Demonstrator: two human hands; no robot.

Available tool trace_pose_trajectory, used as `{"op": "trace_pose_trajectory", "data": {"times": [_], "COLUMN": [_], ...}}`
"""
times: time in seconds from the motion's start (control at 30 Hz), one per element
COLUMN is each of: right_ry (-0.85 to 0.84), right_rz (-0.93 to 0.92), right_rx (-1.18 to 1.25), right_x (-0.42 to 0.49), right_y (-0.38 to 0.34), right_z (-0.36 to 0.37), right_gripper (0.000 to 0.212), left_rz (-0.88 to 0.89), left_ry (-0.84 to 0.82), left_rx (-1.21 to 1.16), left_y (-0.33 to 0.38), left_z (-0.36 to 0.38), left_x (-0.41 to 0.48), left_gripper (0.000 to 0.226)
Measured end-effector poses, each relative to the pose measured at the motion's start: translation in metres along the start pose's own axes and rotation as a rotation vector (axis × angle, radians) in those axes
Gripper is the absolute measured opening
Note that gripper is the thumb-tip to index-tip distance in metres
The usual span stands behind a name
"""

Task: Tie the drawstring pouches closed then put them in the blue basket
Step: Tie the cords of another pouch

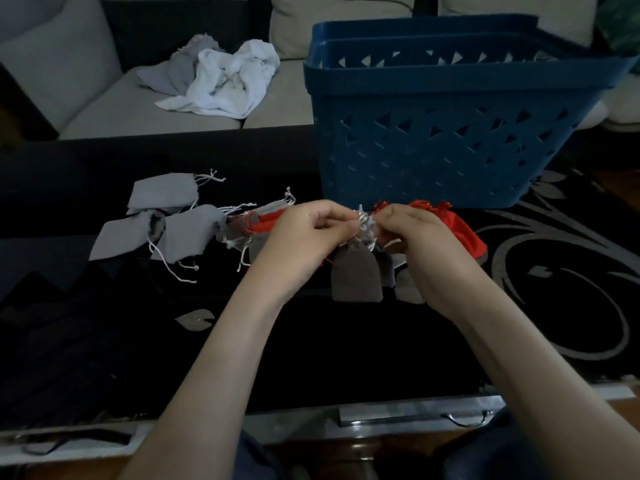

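**Both hands pinch the strings of a grey pouch**

At centre frame, the grey pouch [356,280] hangs just below the fingertips, its gathered neck between the two hands. The left hand [304,237] and right hand [419,237] both have curled fingers, pinching the pale drawstring [363,221] at its top. A red pouch [462,230] lies just behind the right hand. Loose grey pouches [162,216] lie left of centre on the dark tabletop [346,358]. Farther back, the blue basket [450,140] stands at upper right, and a white cloth [228,84] lies on a sofa at upper left.
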State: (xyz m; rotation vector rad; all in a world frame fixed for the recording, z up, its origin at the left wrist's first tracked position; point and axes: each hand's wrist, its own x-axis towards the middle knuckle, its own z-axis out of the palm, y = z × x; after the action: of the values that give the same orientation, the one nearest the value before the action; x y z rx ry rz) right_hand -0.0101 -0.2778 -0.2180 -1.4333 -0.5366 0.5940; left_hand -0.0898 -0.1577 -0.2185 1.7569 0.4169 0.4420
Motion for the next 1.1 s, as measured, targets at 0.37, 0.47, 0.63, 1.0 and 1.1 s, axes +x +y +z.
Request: {"op": "trace_pose_trajectory", "data": {"times": [0.37, 0.47, 0.63, 1.0, 1.1], "right_ry": [-0.003, 0.057, 0.141, 0.180, 0.166], "right_rz": [-0.288, -0.333, -0.386, -0.376, -0.370], "right_rx": [-0.215, -0.271, -0.318, -0.466, -0.472], "right_x": [0.001, 0.001, -0.001, -0.003, -0.003], "right_y": [0.012, 0.014, 0.012, 0.008, 0.009], "right_z": [0.005, 0.008, 0.009, 0.007, 0.008], "right_gripper": [0.013, 0.014, 0.017, 0.017, 0.015], "left_rz": [0.092, 0.114, 0.151, 0.145, 0.166], "left_ry": [0.133, 0.150, 0.145, 0.027, 0.107], "left_rx": [0.046, 0.082, 0.148, 0.211, 0.249], "left_y": [0.000, 0.001, 0.003, 0.004, 0.003], "left_z": [0.006, 0.007, 0.007, 0.006, 0.010], "left_x": [-0.001, -0.002, -0.003, -0.007, -0.007], "left_gripper": [0.012, 0.012, 0.013, 0.007, 0.011]}}
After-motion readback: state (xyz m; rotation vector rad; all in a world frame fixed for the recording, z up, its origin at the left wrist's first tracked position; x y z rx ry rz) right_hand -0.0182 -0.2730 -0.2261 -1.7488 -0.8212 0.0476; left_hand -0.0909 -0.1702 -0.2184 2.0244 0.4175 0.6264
